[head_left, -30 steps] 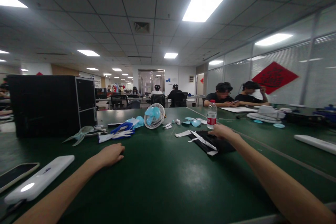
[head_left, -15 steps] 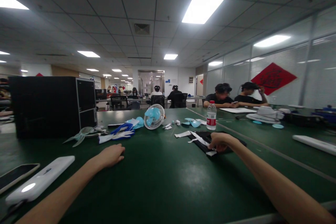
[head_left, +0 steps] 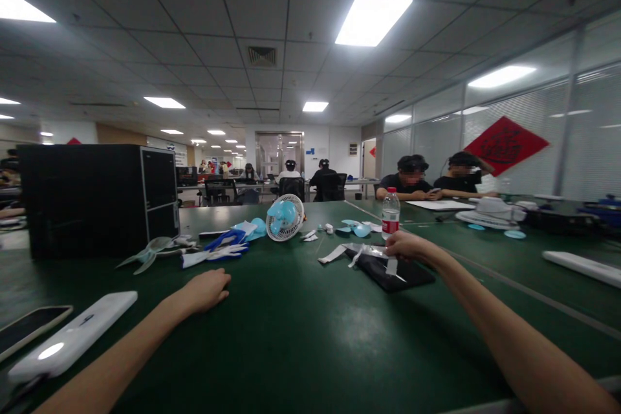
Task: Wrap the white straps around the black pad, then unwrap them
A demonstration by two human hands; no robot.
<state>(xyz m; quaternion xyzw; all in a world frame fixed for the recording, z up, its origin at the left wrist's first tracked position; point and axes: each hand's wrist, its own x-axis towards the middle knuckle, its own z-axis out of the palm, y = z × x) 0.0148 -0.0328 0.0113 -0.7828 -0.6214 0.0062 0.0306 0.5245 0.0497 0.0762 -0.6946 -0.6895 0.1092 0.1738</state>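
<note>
My right hand [head_left: 406, 246] reaches far across the green table [head_left: 310, 336] and is closed on a white strip [head_left: 369, 252] that it lifts above a flat black pad [head_left: 395, 272]. One end of the strip hangs down below my fingers. A water bottle [head_left: 391, 215] with a red label stands just behind this hand. My left hand [head_left: 206, 290] rests on the table, fingers loosely curled, holding nothing. The nearest things to it are blue and white gloves [head_left: 220, 247] further back.
A small white and blue fan [head_left: 285, 217] stands mid-table. A black box [head_left: 97, 199] sits at the left, a white bar-shaped device [head_left: 72, 341] and a phone [head_left: 29, 331] near my left arm. Two seated people [head_left: 439, 178] are at the far right.
My right hand went from beside the bottle down to the black pad, closed on the white strip and has raised it. The left hand has stayed where it was.
</note>
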